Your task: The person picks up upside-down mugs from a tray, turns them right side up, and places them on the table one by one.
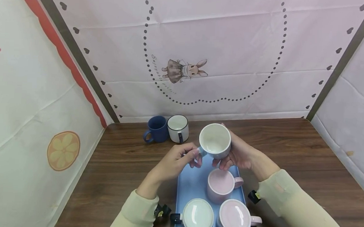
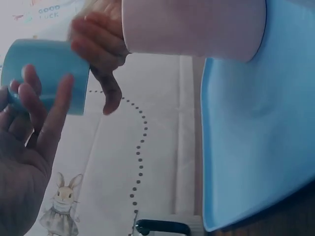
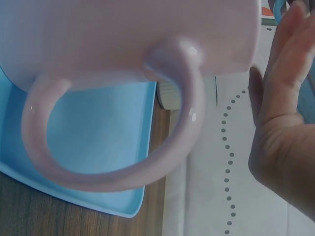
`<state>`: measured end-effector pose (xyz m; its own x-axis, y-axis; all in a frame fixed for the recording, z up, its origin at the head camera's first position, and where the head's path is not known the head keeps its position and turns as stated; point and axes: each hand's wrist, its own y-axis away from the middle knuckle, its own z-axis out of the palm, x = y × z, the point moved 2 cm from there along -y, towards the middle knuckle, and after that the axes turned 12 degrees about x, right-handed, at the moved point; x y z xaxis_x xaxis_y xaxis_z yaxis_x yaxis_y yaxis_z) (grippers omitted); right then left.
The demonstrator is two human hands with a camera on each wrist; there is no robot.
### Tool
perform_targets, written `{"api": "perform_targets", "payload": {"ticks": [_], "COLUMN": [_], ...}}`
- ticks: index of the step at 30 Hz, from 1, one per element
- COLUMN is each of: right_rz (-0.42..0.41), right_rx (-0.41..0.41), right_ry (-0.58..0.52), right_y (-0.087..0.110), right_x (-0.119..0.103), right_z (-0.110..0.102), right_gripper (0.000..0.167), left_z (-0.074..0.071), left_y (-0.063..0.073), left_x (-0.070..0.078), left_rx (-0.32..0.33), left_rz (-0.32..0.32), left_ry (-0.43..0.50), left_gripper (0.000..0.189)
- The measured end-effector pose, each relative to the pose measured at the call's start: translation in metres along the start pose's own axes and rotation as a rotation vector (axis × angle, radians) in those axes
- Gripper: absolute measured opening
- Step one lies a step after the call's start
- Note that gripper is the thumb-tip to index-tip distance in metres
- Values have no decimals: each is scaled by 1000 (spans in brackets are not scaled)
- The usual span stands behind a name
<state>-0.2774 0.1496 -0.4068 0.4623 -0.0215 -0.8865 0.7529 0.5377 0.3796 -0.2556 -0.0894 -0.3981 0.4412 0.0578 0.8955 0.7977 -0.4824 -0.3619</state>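
The handle of a light blue mug is pinched between the thumb and fingers of the left hand, while its opposite side is held by the right hand, whose fingers are wrapped about the body and lower part. Both hands are thus clamped on the same mug. It is held in the air over the far end of a blue tray, apart from it, with its pale mouth turned up toward the head camera.

Just below the right hand in the head view, a far pink mug is set beside the tray's right edge, its closed round face uppermost and its handle pointed over that edge. Toward the tray's near end, two more mugs are placed side by side, also with closed faces up: a whitish mug by the left edge, its black handle projected past that edge, and a near pink mug by the right edge, its handle extended past it. The tray's near edge is cut off by the frame.

The tray is carried by a brown wooden table. By the table's far edge, left of its middle, a dark blue mug and a dark-rimmed white mug are stood upright close together. Beyond that edge, a pale cloth printed with a rabbit is hung.
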Motion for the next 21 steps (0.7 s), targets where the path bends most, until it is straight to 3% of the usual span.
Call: {"api": "perform_targets", "payload": {"ticks": [4, 10, 16, 21], "right_rz": [-13, -26, -52, -89], "right_rx": [116, 255, 283, 288], "right_ry": [35, 58, 69, 86], "right_y": [-1, 0, 3, 1], "right_x": [0, -2, -4, -5], "right_z": [0, 1, 2, 4], "right_gripper": [97, 99, 99, 88], "left_z": [2, 4, 4, 5], "left_y": [-1, -1, -1, -3], "left_x": [-3, -8, -13, -16], "left_rx": [75, 150, 214, 254], "left_rz": [-78, -129, -202, -214], "left_ry": [61, 76, 71, 29], "left_gripper": [29, 37, 39, 41]}}
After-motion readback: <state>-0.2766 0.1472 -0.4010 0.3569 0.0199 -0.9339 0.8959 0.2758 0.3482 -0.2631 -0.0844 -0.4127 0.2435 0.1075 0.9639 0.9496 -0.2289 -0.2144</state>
